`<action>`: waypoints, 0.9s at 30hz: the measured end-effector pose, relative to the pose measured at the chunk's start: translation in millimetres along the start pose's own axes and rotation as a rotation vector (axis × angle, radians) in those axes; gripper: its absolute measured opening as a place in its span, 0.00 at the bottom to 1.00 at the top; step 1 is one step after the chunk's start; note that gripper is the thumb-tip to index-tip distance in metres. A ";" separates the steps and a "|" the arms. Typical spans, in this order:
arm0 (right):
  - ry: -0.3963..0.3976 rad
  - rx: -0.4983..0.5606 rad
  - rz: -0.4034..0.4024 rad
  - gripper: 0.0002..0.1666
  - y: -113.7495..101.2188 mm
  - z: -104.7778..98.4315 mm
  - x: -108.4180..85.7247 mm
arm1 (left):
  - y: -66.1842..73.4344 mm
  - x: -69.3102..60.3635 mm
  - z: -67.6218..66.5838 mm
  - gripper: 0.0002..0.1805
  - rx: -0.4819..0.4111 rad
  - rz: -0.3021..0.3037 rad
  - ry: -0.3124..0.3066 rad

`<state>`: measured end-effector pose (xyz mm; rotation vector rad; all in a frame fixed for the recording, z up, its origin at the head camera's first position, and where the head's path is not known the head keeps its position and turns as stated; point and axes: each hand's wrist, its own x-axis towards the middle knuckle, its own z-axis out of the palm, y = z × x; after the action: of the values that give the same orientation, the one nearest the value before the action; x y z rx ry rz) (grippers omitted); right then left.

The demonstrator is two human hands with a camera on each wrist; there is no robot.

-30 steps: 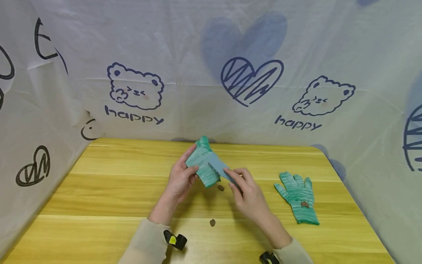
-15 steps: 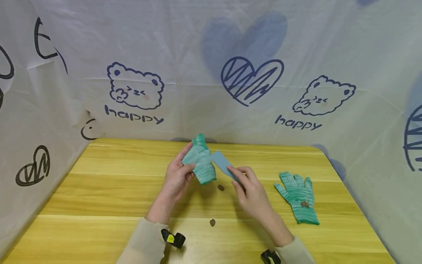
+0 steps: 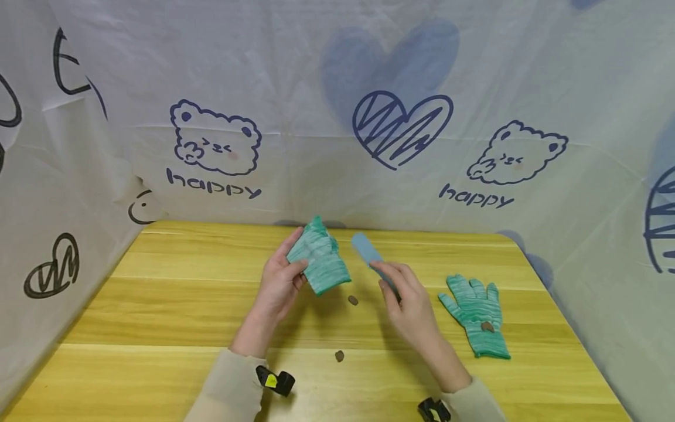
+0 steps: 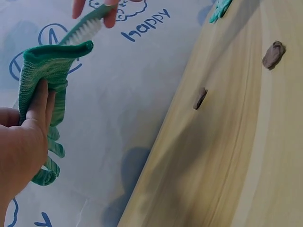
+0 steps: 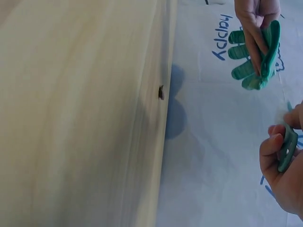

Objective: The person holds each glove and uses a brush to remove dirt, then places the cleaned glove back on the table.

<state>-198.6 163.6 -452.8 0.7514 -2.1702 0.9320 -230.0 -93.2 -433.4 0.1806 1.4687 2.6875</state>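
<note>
My left hand (image 3: 279,278) grips a green knit glove (image 3: 321,264) above the table, thumb in front and fingers behind. In the left wrist view the glove's cuff (image 4: 57,51) faces up and its fingers hang down. A blue-green brush (image 3: 367,248) is held by its handle in my right hand (image 3: 411,302), just right of the glove and apart from it in the head view. White bristles (image 4: 83,32) show in the left wrist view. The right wrist view shows the handle's end (image 5: 288,150) between curled fingers.
A second green glove (image 3: 477,316) lies flat at the right of the wooden table (image 3: 158,305), with a brown lump (image 3: 487,326) on it. Two more brown lumps lie on the table, a farther lump (image 3: 353,300) and a nearer lump (image 3: 340,356). A printed cloth (image 3: 306,146) hangs behind.
The brush has come off the held glove and moved right with my right hand. My left hand has shifted slightly left, and the glove has turned so its cuff points more to the right.
</note>
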 end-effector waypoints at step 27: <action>-0.062 0.024 0.063 0.17 -28.0 18.1 -7.4 | -19.4 -5.1 21.1 0.40 0.069 -0.054 0.001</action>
<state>-180.3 135.1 -456.7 0.7361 -2.2524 0.9804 -221.8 -65.8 -438.8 0.1419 1.5443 2.5970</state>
